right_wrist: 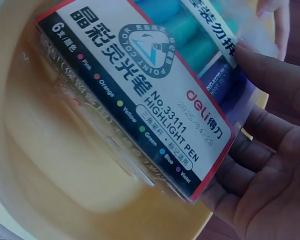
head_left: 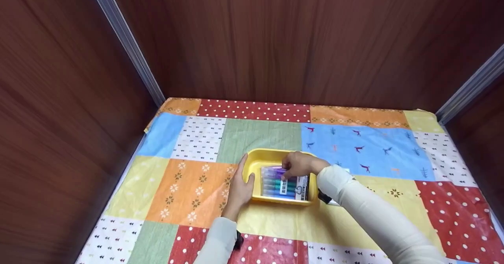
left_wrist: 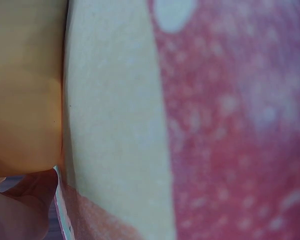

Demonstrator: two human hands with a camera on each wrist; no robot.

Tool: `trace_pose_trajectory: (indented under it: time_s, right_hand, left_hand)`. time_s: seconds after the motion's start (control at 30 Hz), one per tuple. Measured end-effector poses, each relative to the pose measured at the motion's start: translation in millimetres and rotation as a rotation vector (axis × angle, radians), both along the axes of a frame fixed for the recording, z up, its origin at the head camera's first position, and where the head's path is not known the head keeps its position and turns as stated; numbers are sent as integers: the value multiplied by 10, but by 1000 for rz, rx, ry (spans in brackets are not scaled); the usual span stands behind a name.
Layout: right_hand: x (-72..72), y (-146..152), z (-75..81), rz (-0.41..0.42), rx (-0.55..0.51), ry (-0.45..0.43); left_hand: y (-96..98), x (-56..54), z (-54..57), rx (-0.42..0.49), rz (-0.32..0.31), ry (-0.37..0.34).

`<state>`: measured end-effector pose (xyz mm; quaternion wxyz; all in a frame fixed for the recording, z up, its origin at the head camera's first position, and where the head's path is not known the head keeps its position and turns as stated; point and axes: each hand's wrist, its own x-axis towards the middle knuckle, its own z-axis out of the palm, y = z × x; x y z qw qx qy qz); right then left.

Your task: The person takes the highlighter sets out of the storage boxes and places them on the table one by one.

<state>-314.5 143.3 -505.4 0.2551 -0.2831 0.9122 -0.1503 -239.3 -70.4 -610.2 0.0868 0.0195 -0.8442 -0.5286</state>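
A Deli highlighter pen pack (right_wrist: 150,100) lies within the walls of a yellow plastic basket (head_left: 256,159), tilted in the right wrist view, with the basket's floor showing past its printed end; whether it rests fully on that floor cannot be told. The basket stands on a cloth-covered table (head_left: 193,193), between the left and right edges and well apart from the far edge. The right hand (head_left: 300,164) pinches the pack along its violet-pen side, thumb on top and fingers underneath. The left hand's (head_left: 241,186) grip is closed about the basket's left end, thumb over the rim and fingers along the outside, which seems to steady it. As for progress, the pack is inside the basket's outline but not yet let go, so I judge the handling unfinished; whether it is being set down or lifted out, one moment cannot show. The white paper band (right_wrist: 212,25) runs across the pens, so the pack looks unopened. A white flat object (head_left: 334,203), mostly hidden by the right sleeve (head_left: 378,212), lies just beside the basket's right end.
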Motion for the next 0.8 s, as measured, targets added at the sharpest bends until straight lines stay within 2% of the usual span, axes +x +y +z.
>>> trace_pose_trajectory:
  time_s: [0.5, 0.8]
  right_hand:
    - [37, 50, 40, 70, -33, -13]
    - [68, 96, 78, 54, -47, -4]
  left_hand:
    - [2, -2, 0, 7, 0, -23]
    - [2, 3, 1, 7, 3, -29]
